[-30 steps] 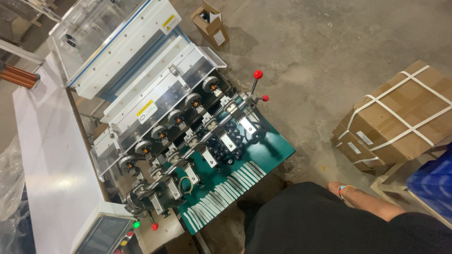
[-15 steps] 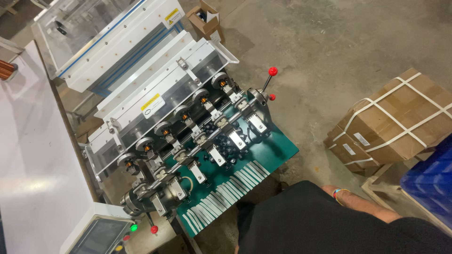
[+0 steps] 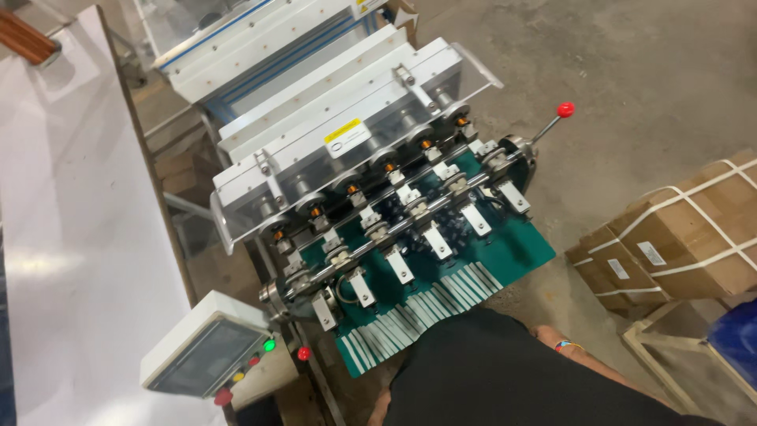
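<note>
Green-plated feeder machine (image 3: 505,252) with a row of metal rollers (image 3: 386,170) and red-knobbed lever (image 3: 564,110); strapped cardboard boxes (image 3: 694,229) lie right. Neither hand appears, so grip cannot be told.

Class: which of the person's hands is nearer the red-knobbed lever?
Right. The right hand, wearing a wristband, sits straight below the red-knobbed lever; the left hand barely shows, lower and well to the left.

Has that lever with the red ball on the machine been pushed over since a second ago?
No. The red-knobbed lever keeps the same tilt, up and away from the green plate. Only the camera view has shifted.
</note>
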